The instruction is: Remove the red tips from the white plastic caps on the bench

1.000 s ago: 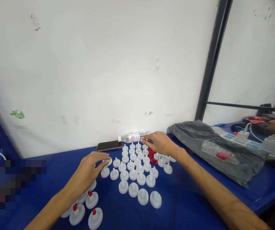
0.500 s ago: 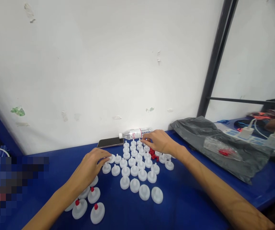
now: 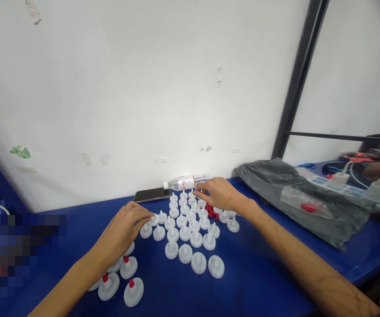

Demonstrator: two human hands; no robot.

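White round caps with thin nozzles stand in rows on the blue table, among them a cap (image 3: 185,254) near the front. At the left end of the rows, my left hand (image 3: 128,222) is closed, thumb and fingers pinching a white nozzle cap (image 3: 154,219). My right hand (image 3: 219,193) reaches to the back rows, its fingertips closed at the nozzle of a rear white cap (image 3: 191,199). Under its palm lies a pile of small red tips (image 3: 214,213). Several white caps with red tips, such as this red-tipped cap (image 3: 133,292), sit near my left forearm, which partly hides some.
A dark phone (image 3: 151,194) and a clear plastic bottle (image 3: 185,182) lie along the wall. To the right, a grey plastic bag (image 3: 276,180) carries a small clear bag (image 3: 304,203) with red pieces. Power strips and white chargers (image 3: 340,178) lie beyond it, near another person's hand.
Both hands keep nearly the same place and grip. The whole view has shifted slightly; no cap has visibly moved along the table.
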